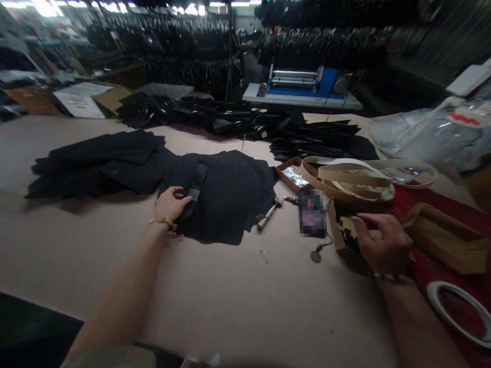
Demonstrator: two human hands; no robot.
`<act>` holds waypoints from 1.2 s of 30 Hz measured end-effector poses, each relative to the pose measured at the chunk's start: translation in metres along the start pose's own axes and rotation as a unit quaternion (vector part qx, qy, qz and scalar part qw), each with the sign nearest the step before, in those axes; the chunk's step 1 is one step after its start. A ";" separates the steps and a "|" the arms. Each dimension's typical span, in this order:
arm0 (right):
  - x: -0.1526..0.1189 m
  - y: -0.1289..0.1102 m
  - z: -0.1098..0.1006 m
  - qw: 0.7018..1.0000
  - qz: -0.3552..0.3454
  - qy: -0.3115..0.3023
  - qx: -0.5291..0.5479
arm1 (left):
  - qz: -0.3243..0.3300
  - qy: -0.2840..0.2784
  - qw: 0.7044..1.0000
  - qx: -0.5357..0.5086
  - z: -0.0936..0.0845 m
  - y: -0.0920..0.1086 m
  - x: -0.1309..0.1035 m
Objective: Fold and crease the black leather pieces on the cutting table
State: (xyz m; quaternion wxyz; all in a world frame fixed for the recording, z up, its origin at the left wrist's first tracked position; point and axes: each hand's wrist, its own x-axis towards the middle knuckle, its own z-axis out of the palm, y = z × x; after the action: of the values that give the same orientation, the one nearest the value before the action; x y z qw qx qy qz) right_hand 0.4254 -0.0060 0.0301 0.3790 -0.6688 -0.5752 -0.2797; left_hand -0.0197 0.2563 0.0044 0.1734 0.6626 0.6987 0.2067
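My left hand point(172, 204) is at the left edge of a stack of black fabric pieces point(230, 201). Its fingers are curled and its thumb presses on a black strip point(198, 180) that has a small grey patch near the thumb. My right hand point(384, 243) is over a small cardboard box point(340, 235) containing little black pieces. Thumb and forefinger are drawn together there; whatever lies between them is hidden. Between the hands are a small hand tool with a pale handle point(267, 216) and a blurred dark card point(312, 213) with a round metal tag point(316, 256).
More black pieces point(98, 163) lie on the left, with long piles point(210, 115) behind. Coiled pale strap point(347, 179), an open brown tray point(447, 237) and a tape roll point(465, 315) stand at right. A blue roller machine point(302, 84) is farther back.
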 end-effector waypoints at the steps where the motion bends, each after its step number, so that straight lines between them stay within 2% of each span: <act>1: 0.003 -0.018 0.000 1.000 -0.009 0.009 0.029 | -0.002 -0.006 1.000 -0.003 -0.001 0.000 0.001; 3: 0.005 -0.063 0.005 0.991 -0.032 -0.048 0.119 | -0.002 -0.018 1.000 0.001 -0.002 0.002 0.002; 4: 0.005 -0.087 0.010 0.976 -0.052 -0.089 0.191 | -0.001 -0.028 1.000 0.006 -0.003 0.004 0.003; 6: 0.001 -0.134 0.025 0.922 -0.080 -0.212 0.315 | 0.004 -0.053 0.998 0.015 -0.005 0.008 0.003; 8: -0.005 -0.173 0.046 0.862 -0.110 -0.288 0.404 | 0.011 -0.077 0.997 0.015 -0.008 0.013 0.004; 10: -0.011 -0.202 0.070 0.815 -0.135 -0.348 0.444 | 0.016 -0.086 0.996 0.011 -0.016 0.018 0.006; 12: -0.016 -0.221 0.093 0.771 -0.145 -0.397 0.476 | 0.020 -0.063 0.998 0.016 -0.031 0.025 0.009; 14: -0.020 -0.230 0.111 0.735 -0.139 -0.429 0.506 | 0.053 -0.001 0.998 0.036 -0.053 0.034 0.011; 17: -0.024 -0.232 0.125 0.708 -0.064 -0.463 0.529 | 0.166 0.104 0.978 0.074 -0.091 0.050 0.006; 19: -0.025 -0.229 0.127 0.698 0.014 -0.475 0.536 | 0.254 0.128 0.954 0.095 -0.109 0.056 -0.003; 21: -0.024 -0.226 0.126 0.685 0.074 -0.480 0.543 | 0.337 0.120 0.927 0.111 -0.115 0.053 -0.014; 22: -0.023 -0.225 0.126 0.682 0.085 -0.485 0.541 | 0.368 0.108 0.916 0.118 -0.113 0.048 -0.020; 24: -0.023 -0.224 0.124 0.682 0.057 -0.499 0.532 | 0.391 0.071 0.906 0.144 -0.099 0.032 -0.033; 27: -0.025 -0.225 0.122 0.691 -0.074 -0.504 0.512 | 0.328 0.019 0.920 0.215 -0.067 0.001 -0.052; 29: -0.026 -0.225 0.122 0.687 -0.160 -0.492 0.509 | 0.274 0.024 0.926 0.258 -0.046 -0.016 -0.065; 31: -0.028 -0.226 0.123 0.684 -0.212 -0.481 0.507 | 0.230 0.052 0.926 0.294 -0.031 -0.027 -0.078; 33: -0.028 -0.226 0.123 0.683 -0.221 -0.479 0.505 | 0.196 0.069 0.922 0.326 -0.024 -0.031 -0.088; 36: -0.025 -0.226 0.122 0.685 -0.200 -0.491 0.500 | 0.170 0.051 0.923 0.343 -0.023 -0.033 -0.095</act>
State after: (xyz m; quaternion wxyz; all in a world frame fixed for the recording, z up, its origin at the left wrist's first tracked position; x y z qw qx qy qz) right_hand 0.1919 0.0922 -0.0164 0.2552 -0.2910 -0.8535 0.3490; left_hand -0.0535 0.1590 0.0043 -0.1380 0.7788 0.6117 0.0146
